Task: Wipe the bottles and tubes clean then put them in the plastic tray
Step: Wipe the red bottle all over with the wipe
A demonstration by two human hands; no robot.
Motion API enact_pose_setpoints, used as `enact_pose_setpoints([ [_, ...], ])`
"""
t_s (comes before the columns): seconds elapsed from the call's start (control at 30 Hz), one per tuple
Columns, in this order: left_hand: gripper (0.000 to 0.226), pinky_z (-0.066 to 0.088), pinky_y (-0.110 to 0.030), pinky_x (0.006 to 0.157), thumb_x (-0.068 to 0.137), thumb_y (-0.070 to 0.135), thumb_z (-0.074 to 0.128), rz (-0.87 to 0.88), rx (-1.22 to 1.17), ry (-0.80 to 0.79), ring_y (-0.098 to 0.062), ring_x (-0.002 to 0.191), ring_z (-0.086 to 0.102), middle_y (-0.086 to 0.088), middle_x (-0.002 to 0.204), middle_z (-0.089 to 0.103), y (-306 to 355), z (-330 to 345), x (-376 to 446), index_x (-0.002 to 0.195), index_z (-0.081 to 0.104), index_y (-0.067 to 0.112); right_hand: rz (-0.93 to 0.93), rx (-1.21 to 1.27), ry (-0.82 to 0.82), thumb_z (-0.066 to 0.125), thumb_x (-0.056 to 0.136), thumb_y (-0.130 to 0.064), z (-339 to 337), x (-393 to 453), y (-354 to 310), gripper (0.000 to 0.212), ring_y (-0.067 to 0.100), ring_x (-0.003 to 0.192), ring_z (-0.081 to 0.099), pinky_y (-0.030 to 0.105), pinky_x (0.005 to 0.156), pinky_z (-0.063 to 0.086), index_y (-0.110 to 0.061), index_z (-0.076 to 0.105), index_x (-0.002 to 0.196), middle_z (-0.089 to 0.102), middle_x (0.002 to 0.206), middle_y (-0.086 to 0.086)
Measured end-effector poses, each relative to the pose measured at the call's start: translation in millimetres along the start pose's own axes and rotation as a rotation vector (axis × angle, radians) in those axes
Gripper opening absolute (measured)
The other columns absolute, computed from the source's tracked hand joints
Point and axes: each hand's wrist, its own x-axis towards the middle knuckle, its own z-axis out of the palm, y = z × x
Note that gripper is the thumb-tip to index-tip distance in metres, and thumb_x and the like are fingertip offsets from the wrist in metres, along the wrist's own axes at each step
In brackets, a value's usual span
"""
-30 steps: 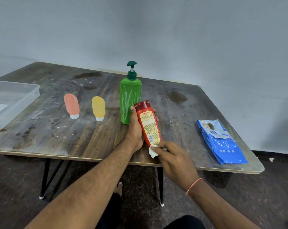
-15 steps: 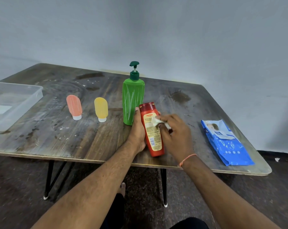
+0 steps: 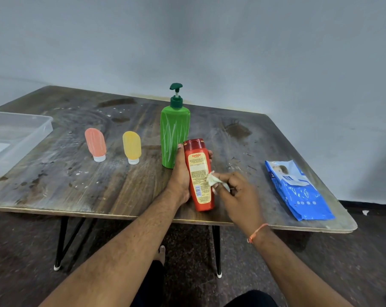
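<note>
A person's left hand [image 3: 182,173] grips a red bottle [image 3: 199,173] from behind, tilted over the near edge of the worktop [image 3: 65,185], while the right hand [image 3: 238,196] pinches a crumpled white wipe [image 3: 213,180] against the label's right edge. The step in hand appears to be wiping this bottle; doing it well would likely mean turning the bottle in the left hand's grip so the wipe reaches the back, cap and base, not just the label. Just behind stands a green pump bottle [image 3: 174,136], streaked white, and further left a yellow tube [image 3: 132,147] and a pink tube [image 3: 95,144], both on their caps. The plastic tray [image 3: 43,129] waits at the worktop's far left edge; a blue wipes pack [image 3: 298,191] lies to the right.
</note>
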Motion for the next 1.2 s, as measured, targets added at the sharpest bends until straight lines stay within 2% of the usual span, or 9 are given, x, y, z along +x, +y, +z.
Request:
enact_pose_setpoints([
  [0.13, 0.088, 0.052, -0.031, 0.067, 0.101, 0.077, 0.019, 0.012, 0.028, -0.027, -0.023, 0.075, 0.063, -0.011, 0.093, 0.07, -1, -1, 0, 0.097, 0.079, 0.013, 0.032, 0.094, -0.017, 0.077, 0.095, -0.008, -2, -22, 9, 0.024, 0.002, 0.102, 0.07, 0.016, 0.085, 0.055, -0.022, 0.081, 0.114, 0.076, 0.109, -0.012],
  [0.2, 0.086, 0.052, -0.033, 0.069, 0.102, 0.075, 0.019, 0.019, 0.018, -0.035, -0.023, 0.079, 0.065, -0.011, 0.094, 0.072, 0, 0, -1, 0.099, 0.078, 0.012, 0.041, 0.081, -0.016, 0.076, 0.095, -0.01, -1, -18, 7, 0.022, 0.0, 0.101, 0.069, 0.013, 0.083, 0.053, -0.022, 0.081, 0.113, 0.075, 0.109, -0.013],
  [0.37, 0.087, 0.055, -0.039, 0.084, 0.102, 0.076, 0.02, -0.003, -0.019, -0.042, -0.026, 0.086, 0.069, -0.013, 0.095, 0.073, -1, 0, 0, 0.099, 0.08, 0.012, 0.042, 0.013, 0.044, 0.075, 0.098, -0.022, 4, 20, -5, 0.021, -0.003, 0.096, 0.067, 0.01, 0.077, 0.05, -0.026, 0.079, 0.117, 0.073, 0.105, -0.017],
  [0.5, 0.084, 0.051, -0.052, 0.102, 0.099, 0.08, 0.026, -0.015, 0.014, 0.072, -0.033, 0.096, 0.07, -0.018, 0.102, 0.075, -2, -2, 2, 0.1, 0.081, 0.016, -0.021, -0.018, 0.073, 0.075, 0.098, -0.019, 8, 50, -16, 0.021, -0.009, 0.095, 0.064, 0.005, 0.075, 0.046, -0.024, 0.079, 0.117, 0.07, 0.101, -0.018],
  [0.6, 0.083, 0.054, -0.044, 0.091, 0.1, 0.078, 0.025, -0.015, -0.012, 0.099, -0.028, 0.087, 0.072, -0.014, 0.095, 0.076, -1, -3, 2, 0.092, 0.083, 0.019, -0.086, -0.055, 0.095, 0.075, 0.097, -0.014, 11, 50, -16, 0.022, -0.01, 0.097, 0.064, 0.004, 0.077, 0.047, -0.022, 0.079, 0.117, 0.072, 0.103, -0.015],
  [0.73, 0.087, 0.055, -0.036, 0.081, 0.102, 0.075, 0.022, -0.038, -0.075, 0.039, -0.024, 0.08, 0.072, -0.011, 0.087, 0.076, 0, 0, -1, 0.087, 0.082, 0.014, -0.181, -0.083, 0.112, 0.075, 0.093, -0.004, 9, 32, -7, 0.027, -0.01, 0.1, 0.065, 0.006, 0.084, 0.048, -0.02, 0.08, 0.114, 0.07, 0.108, -0.019],
  [0.83, 0.085, 0.054, -0.036, 0.082, 0.103, 0.072, 0.024, -0.036, -0.164, -0.035, -0.025, 0.082, 0.069, -0.013, 0.088, 0.074, 3, 2, -3, 0.088, 0.078, 0.008, -0.219, -0.102, 0.063, 0.074, 0.09, 0.002, 5, 14, -2, 0.033, -0.004, 0.105, 0.066, 0.007, 0.089, 0.048, -0.02, 0.08, 0.115, 0.072, 0.113, -0.016],
  [0.97, 0.086, 0.05, -0.032, 0.068, 0.103, 0.071, 0.021, -0.005, -0.108, -0.034, -0.024, 0.074, 0.064, -0.011, 0.078, 0.073, 2, -2, -1, 0.085, 0.081, 0.012, -0.219, -0.108, -0.014, 0.074, 0.089, 0.004, 0, -13, 8, 0.036, -0.002, 0.107, 0.068, 0.012, 0.093, 0.052, -0.019, 0.08, 0.116, 0.073, 0.115, -0.011],
  [1.2, 0.083, 0.052, -0.033, 0.073, 0.105, 0.069, 0.021, 0.027, -0.097, -0.061, -0.02, 0.069, 0.068, -0.01, 0.079, 0.071, 1, -5, 0, 0.091, 0.079, 0.011, -0.196, -0.074, -0.105, 0.076, 0.088, 0.002, -8, -48, 21, 0.031, -0.001, 0.104, 0.071, 0.019, 0.09, 0.055, -0.02, 0.082, 0.109, 0.075, 0.111, -0.017],
])
